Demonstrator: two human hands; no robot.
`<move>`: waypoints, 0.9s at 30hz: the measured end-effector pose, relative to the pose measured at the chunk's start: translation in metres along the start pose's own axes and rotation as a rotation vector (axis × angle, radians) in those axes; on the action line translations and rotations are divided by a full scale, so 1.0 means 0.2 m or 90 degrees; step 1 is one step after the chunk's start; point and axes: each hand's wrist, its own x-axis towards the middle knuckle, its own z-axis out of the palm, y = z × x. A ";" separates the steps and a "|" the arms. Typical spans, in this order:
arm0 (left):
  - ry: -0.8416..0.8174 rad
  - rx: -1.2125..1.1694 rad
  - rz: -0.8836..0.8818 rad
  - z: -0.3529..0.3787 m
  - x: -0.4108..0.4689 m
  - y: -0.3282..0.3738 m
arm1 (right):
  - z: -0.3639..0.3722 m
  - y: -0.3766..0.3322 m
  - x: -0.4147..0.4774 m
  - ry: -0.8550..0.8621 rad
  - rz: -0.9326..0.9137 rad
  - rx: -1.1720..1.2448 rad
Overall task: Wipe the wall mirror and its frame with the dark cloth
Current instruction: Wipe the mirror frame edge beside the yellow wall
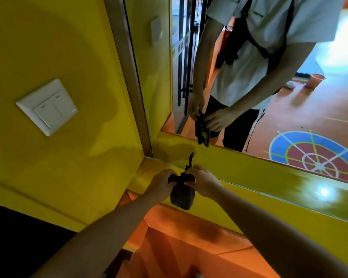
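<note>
Left hand (162, 182) and right hand (203, 180) are bunching the dark cloth (181, 196), fingers curled round it. Probably preparing to wipe; next is calling for flattening it against the mirror (301, 109) at 1 o'clock.

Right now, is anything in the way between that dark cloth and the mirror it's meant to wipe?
Nothing visible is. The left hand and right hand grip the bunched dark cloth just below the large wall mirror's lower left corner, beside its grey metal frame; nothing covers the glass.
</note>
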 end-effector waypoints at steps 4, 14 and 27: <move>-0.002 0.031 0.016 0.01 0.00 0.04 | -0.02 0.06 -0.01 0.040 -0.031 -0.154; -0.028 0.113 -0.031 -0.10 0.00 -0.06 | 0.13 0.07 0.04 -0.093 0.027 0.037; -0.028 0.166 -0.112 -0.17 0.41 -0.60 | 0.52 -0.08 0.54 -0.094 0.178 0.028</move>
